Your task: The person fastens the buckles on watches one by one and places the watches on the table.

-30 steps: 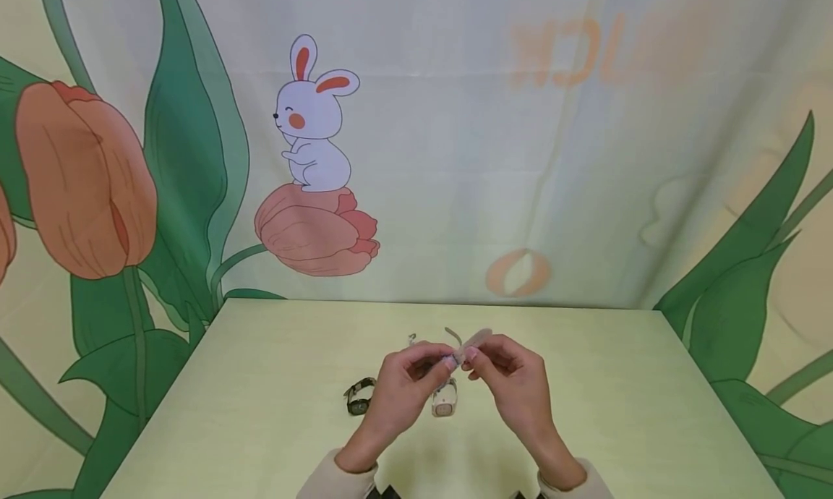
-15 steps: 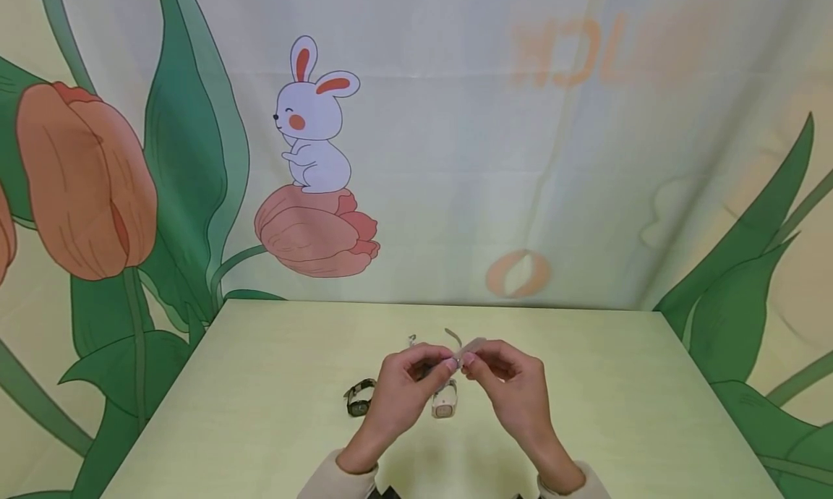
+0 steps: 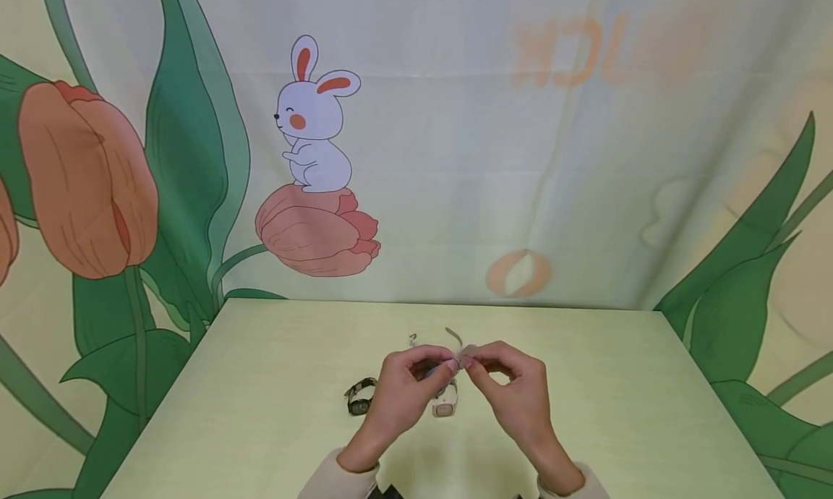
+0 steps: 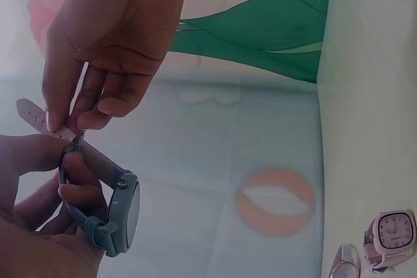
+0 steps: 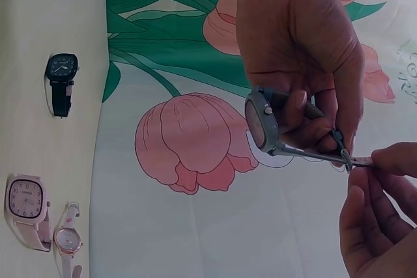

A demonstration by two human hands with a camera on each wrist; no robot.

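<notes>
Both hands hold a blue-grey watch (image 4: 124, 216) above the table. The left hand (image 3: 406, 390) grips the strap at its buckle (image 5: 340, 140), fingers curled inside the strap loop, the round face hanging to one side. Between thumb and forefinger the right hand (image 3: 517, 387) pinches the holed strap end (image 4: 40, 118), which passes through the buckle. In the head view the fingers hide most of this watch.
On the table (image 3: 260, 354) lie a black watch (image 3: 359, 405), a pink square-faced watch (image 3: 444, 409) and a small round watch with a pale strap (image 5: 68, 239). Behind the table hangs a printed curtain (image 3: 429, 159) with a rabbit and tulips.
The strap end between the hands has dropped lower and shows less beyond the right fingers. The right fingertips have shifted slightly left and down; the left hand is almost still.
</notes>
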